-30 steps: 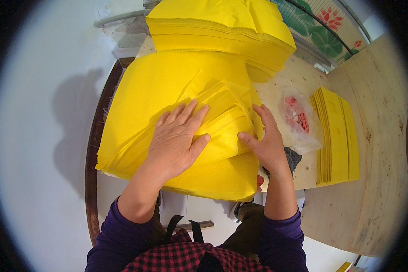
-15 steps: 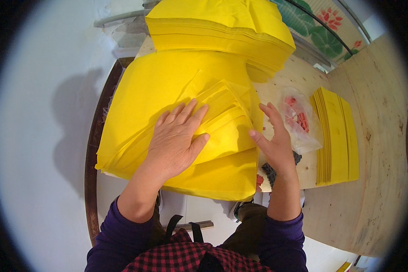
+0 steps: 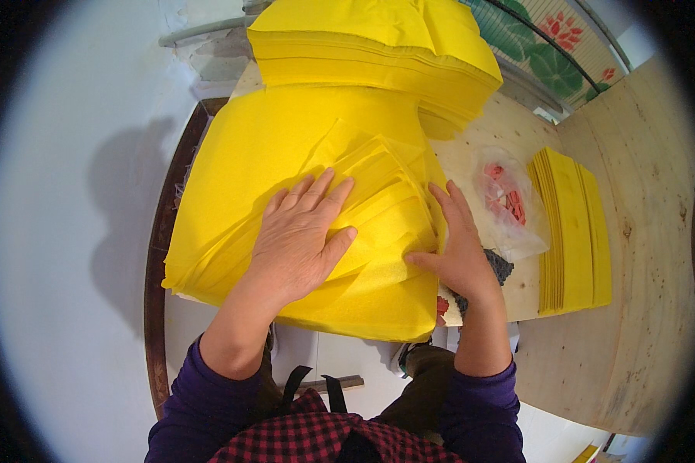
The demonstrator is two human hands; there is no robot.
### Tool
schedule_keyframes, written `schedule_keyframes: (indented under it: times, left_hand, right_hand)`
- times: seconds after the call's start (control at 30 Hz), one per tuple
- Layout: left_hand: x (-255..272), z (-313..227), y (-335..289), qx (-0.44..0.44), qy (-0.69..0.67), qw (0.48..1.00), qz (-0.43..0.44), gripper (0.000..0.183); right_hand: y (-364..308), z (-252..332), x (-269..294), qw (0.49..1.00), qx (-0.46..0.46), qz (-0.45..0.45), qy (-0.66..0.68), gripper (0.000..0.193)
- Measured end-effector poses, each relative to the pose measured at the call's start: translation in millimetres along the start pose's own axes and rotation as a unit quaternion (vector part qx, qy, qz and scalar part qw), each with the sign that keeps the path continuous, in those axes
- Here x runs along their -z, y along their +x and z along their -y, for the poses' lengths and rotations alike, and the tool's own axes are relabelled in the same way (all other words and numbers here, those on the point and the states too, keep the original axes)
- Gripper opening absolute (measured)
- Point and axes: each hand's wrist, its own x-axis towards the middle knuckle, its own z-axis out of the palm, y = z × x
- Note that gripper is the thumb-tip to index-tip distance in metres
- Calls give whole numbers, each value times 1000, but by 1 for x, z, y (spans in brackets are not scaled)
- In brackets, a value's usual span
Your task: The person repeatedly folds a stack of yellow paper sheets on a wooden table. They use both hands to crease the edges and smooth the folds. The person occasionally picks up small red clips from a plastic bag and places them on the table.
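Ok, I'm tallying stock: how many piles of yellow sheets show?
3: a near pile under the left hand, a far pile beyond it, and a side pile beside the wooden panel. More may be hidden; the yellow bit at lower right is unclear.

Legible text, labels, brands, numbers or signs: none found. The yellow sheets (image 3: 386, 212), the clear plastic bag (image 3: 527, 241), the folded yellow stack (image 3: 573, 235) and the flower-patterned panel (image 3: 556, 68) present no readable marking.
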Motion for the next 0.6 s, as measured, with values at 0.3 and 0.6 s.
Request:
schedule_keyframes:
  times: [0.3,0.6]
  left_hand:
    - [-1,1,0,-9,-6,1000,-9,60]
    - [-3,2,0,-6,4,1000,-8,61]
  right_hand:
    - [11,-5,-10,991,-13,-64,115,80]
    - [5,4,-8,998,-17,-25,46,86]
